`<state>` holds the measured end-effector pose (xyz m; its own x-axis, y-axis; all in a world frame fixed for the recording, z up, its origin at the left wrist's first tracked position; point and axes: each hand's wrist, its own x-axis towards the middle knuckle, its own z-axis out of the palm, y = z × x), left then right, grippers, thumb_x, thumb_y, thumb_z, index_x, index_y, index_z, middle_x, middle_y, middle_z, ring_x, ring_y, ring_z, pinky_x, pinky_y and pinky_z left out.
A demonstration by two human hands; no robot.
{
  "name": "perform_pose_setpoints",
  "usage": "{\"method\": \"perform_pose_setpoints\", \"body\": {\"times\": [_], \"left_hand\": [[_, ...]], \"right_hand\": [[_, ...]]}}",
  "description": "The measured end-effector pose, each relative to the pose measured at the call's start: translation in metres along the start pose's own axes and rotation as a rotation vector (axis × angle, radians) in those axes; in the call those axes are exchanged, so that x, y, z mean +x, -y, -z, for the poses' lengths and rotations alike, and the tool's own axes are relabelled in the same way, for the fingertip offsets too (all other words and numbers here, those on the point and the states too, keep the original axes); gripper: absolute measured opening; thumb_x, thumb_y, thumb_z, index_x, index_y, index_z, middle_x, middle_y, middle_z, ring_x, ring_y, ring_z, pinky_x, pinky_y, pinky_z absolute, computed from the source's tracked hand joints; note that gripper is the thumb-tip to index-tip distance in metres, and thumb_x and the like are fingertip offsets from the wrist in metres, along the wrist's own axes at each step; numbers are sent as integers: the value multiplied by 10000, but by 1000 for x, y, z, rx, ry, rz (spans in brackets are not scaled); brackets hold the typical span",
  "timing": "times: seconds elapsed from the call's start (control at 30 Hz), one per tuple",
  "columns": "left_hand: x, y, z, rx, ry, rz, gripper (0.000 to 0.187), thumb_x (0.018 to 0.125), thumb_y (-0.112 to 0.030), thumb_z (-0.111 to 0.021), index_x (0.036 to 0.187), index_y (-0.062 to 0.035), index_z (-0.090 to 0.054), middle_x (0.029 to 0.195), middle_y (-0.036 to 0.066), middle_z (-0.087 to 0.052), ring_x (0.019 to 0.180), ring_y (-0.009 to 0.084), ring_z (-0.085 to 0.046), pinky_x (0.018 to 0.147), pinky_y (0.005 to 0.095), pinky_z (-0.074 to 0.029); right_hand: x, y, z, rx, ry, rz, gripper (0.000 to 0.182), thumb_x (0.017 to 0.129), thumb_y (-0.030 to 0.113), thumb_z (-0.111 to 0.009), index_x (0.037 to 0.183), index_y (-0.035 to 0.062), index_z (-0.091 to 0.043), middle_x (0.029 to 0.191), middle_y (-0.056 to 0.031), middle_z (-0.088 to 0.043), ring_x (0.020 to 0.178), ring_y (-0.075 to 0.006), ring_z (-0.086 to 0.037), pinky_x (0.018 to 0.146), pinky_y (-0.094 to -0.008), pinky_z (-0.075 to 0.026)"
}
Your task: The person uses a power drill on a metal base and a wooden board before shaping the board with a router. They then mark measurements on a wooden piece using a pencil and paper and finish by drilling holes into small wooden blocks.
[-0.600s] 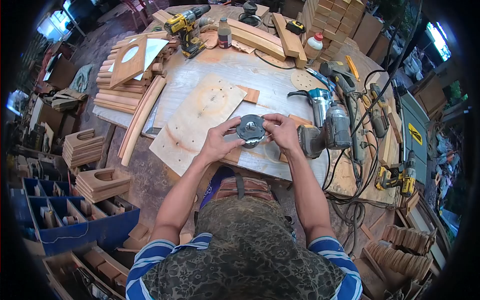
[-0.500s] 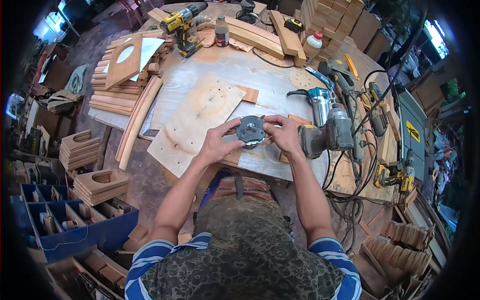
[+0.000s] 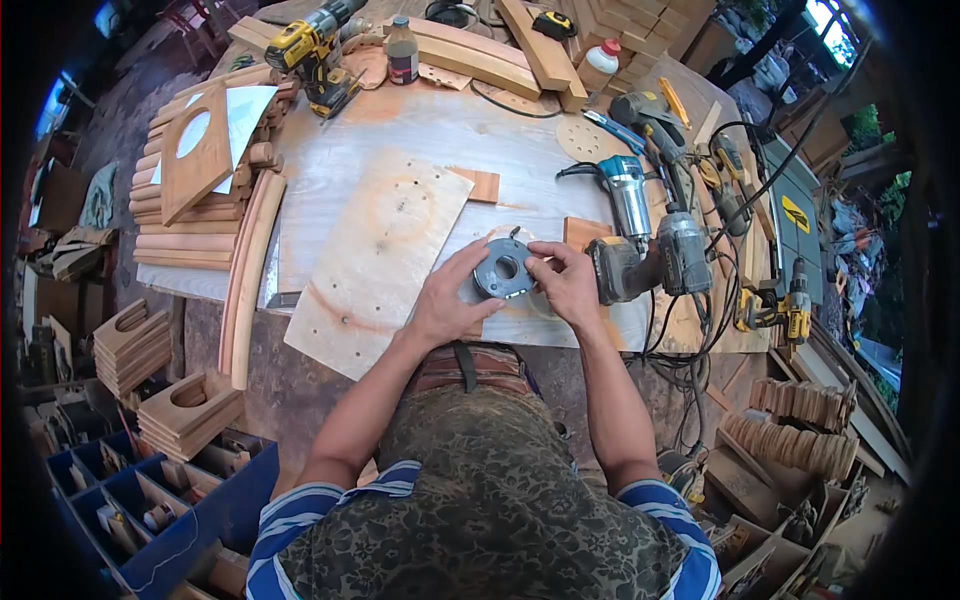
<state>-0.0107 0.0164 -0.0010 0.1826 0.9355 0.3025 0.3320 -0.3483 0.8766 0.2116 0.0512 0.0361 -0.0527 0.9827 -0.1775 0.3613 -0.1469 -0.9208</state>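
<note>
Between my two hands, above the table's front part, is a dark round router base [image 3: 487,270] with a hole in its middle. My left hand [image 3: 442,303] grips its left side, thumb low and fingers behind the rim. On the right edge, the thumb and fingers of my right hand [image 3: 567,288] are closed on the base. A teal and silver trim router motor [image 3: 629,198] lies to the right, beyond my right hand. Close beside that hand is a grey cordless impact driver [image 3: 682,262]. A pale board [image 3: 385,260] with small holes lies left of the base.
Rounded wooden rails [image 3: 185,240] are stacked at the left. A yellow drill [image 3: 310,55], a bottle [image 3: 402,55] and timber lengths [image 3: 470,62] stand or lie along the back. Cables [image 3: 715,330] hang over the right edge. A blue divided bin [image 3: 225,505] is at lower left.
The router base has been turned in my hands, so its central hole now shows more openly. My view has shifted, and the table items appear further left.
</note>
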Motion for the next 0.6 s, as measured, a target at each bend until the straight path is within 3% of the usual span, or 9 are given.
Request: {"method": "perform_pose_setpoints", "body": {"times": [0.07, 0.2, 0.3, 0.37, 0.4, 0.47, 0.57, 0.6], "left_hand": [[-1, 5, -3, -15, -14, -50, 831, 715, -134, -920, 1431, 32, -534, 1457, 232, -563, 1297, 317, -603, 1051, 408, -523], [1, -5, -3, -57, -28, 13, 872, 704, -169, -930, 1446, 34, -520, 1462, 245, -557, 1330, 330, -582, 1061, 410, -516], [3, 2, -14, -6, -86, -25, 878, 696, -197, -932, 1441, 28, -526, 1432, 252, -581, 1306, 342, -604, 1059, 403, -519], [0, 8, -19, -4, -152, -126, 856, 696, -193, -922, 1427, 28, -533, 1389, 248, -614, 1267, 345, -634, 1043, 394, -529], [-1, 10, -19, -3, -160, -120, 856, 696, -193, -922, 1427, 28, -533, 1389, 248, -614, 1267, 345, -634, 1043, 394, -529], [-2, 10, -22, -6, -144, -76, 910, 700, -227, -906, 1472, 1, -482, 1390, 254, -604, 1256, 376, -627, 1047, 419, -525], [-2, 5, -19, -125, -117, 35, 902, 690, -196, -899, 1472, -21, -485, 1384, 238, -615, 1232, 367, -645, 1036, 414, -538], [-3, 9, -21, -121, -123, 41, 902, 690, -196, -899, 1472, -21, -485, 1384, 238, -615, 1232, 367, -645, 1036, 414, -538]], "right_hand": [[0, 2, 2, -25, 28, -4, 316, 911, 138, -748, 1174, -34, -723, 930, -102, -730, 678, -121, -663, 622, -275, -540], [-1, -3, -1, -41, 25, 13, 304, 901, 137, -760, 1166, -11, -734, 959, -93, -730, 743, -119, -666, 657, -286, -542], [2, -1, 0, -158, -3, 153, 258, 919, 104, -740, 1159, 11, -735, 855, -69, -716, 677, -117, -637, 588, -270, -517], [-5, 12, -2, -444, -107, 401, 231, 882, 73, -745, 1112, 55, -759, 953, -89, -706, 809, -191, -653, 681, -322, -537], [-9, 22, -3, -446, -98, 404, 231, 882, 73, -745, 1112, 55, -759, 953, -89, -706, 809, -191, -653, 681, -322, -537], [-19, 41, -3, -632, 13, 735, 223, 837, 51, -755, 1057, 82, -776, 1012, -95, -677, 923, -269, -618, 793, -377, -519], [-30, 47, -10, -692, 195, 701, 214, 814, 51, -767, 1027, 73, -776, 973, -83, -661, 925, -292, -584, 838, -402, -488], [-30, 47, -11, -696, 178, 735, 189, 817, 65, -770, 1006, 66, -776, 971, -71, -659, 893, -284, -576, 800, -404, -485]]}}
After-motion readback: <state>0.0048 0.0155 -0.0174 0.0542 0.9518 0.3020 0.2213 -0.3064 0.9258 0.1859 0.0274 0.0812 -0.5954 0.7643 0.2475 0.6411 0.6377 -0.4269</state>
